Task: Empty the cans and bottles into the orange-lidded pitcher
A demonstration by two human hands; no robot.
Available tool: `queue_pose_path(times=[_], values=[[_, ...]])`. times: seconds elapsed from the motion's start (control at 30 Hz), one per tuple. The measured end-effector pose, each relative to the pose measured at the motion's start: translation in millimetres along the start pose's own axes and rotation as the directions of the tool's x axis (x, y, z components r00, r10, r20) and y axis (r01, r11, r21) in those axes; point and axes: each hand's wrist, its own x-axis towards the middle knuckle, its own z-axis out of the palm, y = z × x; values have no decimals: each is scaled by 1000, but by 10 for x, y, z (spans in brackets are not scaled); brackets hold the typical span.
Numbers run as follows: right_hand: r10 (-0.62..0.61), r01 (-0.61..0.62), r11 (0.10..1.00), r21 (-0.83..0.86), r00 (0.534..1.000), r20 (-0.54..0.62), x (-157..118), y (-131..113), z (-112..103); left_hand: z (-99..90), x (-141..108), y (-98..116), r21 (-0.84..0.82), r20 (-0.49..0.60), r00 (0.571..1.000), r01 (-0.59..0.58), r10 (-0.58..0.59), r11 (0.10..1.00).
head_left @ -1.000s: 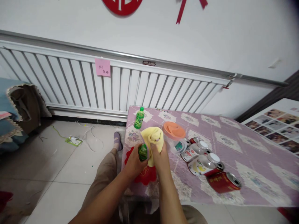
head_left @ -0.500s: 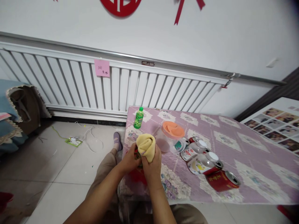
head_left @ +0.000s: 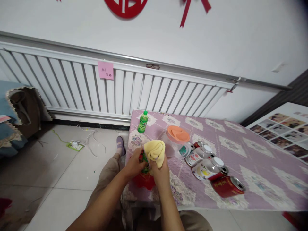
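My right hand is closed round a folded yellow cloth above the near left part of the table. Beside it, my left hand grips a green and red object, partly hidden by the cloth and my fingers; what it is I cannot make out. Under my hands a red item lies on the flowered tablecloth. Behind them stands a green bottle, upright with its cap on.
Right of my hands are an orange-lidded clear container, a clear bottle with a yellow-fruit label, several other bottles and cans, and a red can. A white radiator runs behind the table. A power strip lies on the floor.
The yellow cloth and my right hand have moved slightly right, away from my left hand. More of the green and red object and of the red item beneath now shows.
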Motion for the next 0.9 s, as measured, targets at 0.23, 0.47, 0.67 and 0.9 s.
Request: queue_pose_path(times=[0.23, 0.47, 0.67, 0.9], values=[[-22, 22, 999, -27, 1000, -18, -86, 56, 31, 75, 16, -25, -36, -20, 1000, -19, 18, 999], [-45, 47, 997, -60, 999, 31, -74, -45, 31, 268, -56, 63, 46, -276, 959, 83, -67, 996], [-10, 10, 999, -30, 1000, 16, 12, -91, 14, 170, -79, 49, -2, -155, 982, 108, -107, 994], [32, -32, 999, 20, 999, 38, 40, -120, -28, -4, 0, -67, -132, 14, 997, 82, -81, 988]])
